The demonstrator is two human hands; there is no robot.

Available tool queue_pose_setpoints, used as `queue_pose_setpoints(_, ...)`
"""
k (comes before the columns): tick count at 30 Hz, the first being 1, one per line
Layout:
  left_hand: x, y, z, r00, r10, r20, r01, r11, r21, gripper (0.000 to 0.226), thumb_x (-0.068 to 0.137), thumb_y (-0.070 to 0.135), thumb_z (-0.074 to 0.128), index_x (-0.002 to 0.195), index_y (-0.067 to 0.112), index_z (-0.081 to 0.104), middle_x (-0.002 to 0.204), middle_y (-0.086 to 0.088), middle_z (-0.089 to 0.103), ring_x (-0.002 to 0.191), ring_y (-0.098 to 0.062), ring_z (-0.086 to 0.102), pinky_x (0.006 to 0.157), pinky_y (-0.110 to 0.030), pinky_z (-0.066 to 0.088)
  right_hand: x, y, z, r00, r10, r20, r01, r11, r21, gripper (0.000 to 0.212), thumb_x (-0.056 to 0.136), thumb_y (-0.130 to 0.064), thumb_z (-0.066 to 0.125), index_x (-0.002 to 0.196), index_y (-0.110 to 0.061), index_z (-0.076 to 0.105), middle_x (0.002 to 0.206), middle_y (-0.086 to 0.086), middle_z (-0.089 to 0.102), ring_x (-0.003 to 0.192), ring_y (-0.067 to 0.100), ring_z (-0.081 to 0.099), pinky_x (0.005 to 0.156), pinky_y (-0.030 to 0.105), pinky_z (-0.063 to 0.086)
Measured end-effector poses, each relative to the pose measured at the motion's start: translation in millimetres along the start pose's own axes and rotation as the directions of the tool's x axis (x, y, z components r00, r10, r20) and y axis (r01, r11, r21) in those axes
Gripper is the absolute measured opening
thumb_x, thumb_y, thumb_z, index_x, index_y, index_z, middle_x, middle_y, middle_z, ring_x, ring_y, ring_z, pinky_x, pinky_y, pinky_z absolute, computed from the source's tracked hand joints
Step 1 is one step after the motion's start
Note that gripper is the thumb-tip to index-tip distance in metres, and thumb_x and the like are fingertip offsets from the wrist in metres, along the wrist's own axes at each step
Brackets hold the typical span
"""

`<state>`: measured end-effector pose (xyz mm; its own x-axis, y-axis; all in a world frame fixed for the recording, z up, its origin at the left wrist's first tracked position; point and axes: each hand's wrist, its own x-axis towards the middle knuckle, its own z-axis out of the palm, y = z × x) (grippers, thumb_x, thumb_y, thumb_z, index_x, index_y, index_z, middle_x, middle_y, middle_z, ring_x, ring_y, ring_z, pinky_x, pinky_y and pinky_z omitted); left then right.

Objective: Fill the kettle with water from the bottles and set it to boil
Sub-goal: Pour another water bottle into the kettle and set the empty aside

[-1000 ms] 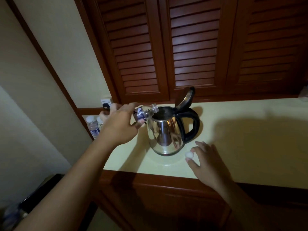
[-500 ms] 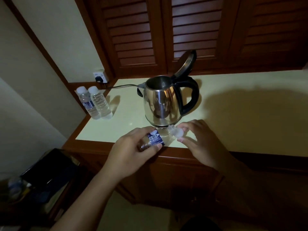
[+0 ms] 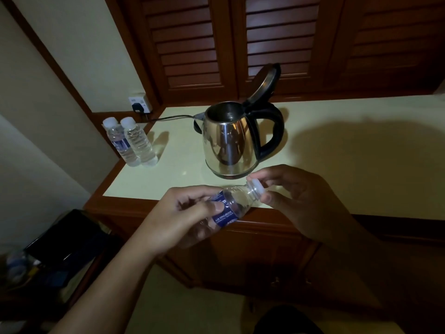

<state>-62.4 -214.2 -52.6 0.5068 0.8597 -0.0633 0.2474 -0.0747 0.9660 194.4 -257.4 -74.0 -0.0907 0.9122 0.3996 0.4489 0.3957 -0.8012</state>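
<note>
A steel kettle (image 3: 228, 143) with a black handle stands on the pale countertop (image 3: 337, 141), its lid (image 3: 265, 83) tipped open. My left hand (image 3: 183, 213) grips a clear bottle (image 3: 231, 206) with a blue label, held nearly level in front of the counter's edge and looking empty. My right hand (image 3: 296, 191) pinches the white cap (image 3: 257, 185) at the bottle's neck. Two capped water bottles (image 3: 131, 141) stand side by side at the counter's left end.
The kettle's black cord (image 3: 168, 118) runs left to a wall socket (image 3: 139, 102). Dark louvred wooden doors (image 3: 277, 39) close off the back. A dark tray with clutter (image 3: 67, 239) sits low at the left, below the counter.
My left hand pulled the bottle away from the kettle's mouth and down to the counter's front edge. My right hand brought the white cap up to the bottle's neck.
</note>
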Motion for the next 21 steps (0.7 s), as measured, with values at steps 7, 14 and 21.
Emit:
queue_pose_setpoints(7,0.5,1.6,4.0,0.932,-0.167,0.323,0.311,0.827,-0.468,0.060,0.068,0.038,0.091,0.104,-0.007,0.076,0.089,-0.036,0.069,0.055,-0.031,0.071,0.040,-0.029,0.055,-0.3,-14.6,-10.0,0.992,-0.121,0.036,0.115,0.983,0.146,0.030,0.086,-0.030,0.074,0.115,-0.027,0.069,0.121,-0.008,0.071,0.116,0.020,0.065,0.098,0.050,0.052)
queue_pose_setpoints(14,16.6,-6.1,8.8,0.607,-0.105,0.787,0.692,0.558,-0.459,0.058,0.101,0.037,0.059,0.132,-0.012,0.056,0.100,-0.027,0.076,0.067,-0.029,0.078,0.049,-0.031,0.061,5.5,-17.2,-26.4,0.935,-0.340,0.105,0.356,0.902,-0.243,0.036,0.093,-0.047,0.063,0.081,-0.013,0.067,0.083,-0.006,0.066,0.080,0.010,0.062,0.067,0.028,0.047)
queue_pose_setpoints(21,39.7,3.9,40.7,0.800,-0.168,0.576,0.465,0.781,-0.417,0.057,0.087,0.043,0.077,0.112,-0.008,0.069,0.083,-0.032,0.070,0.055,-0.031,0.070,0.045,-0.031,0.056,9.9,-14.1,-33.1,1.000,0.003,0.000,-0.003,0.940,-0.340,0.056,0.101,-0.047,0.036,0.054,-0.019,0.044,0.045,-0.002,0.040,0.044,0.013,0.042,0.047,0.021,0.032)
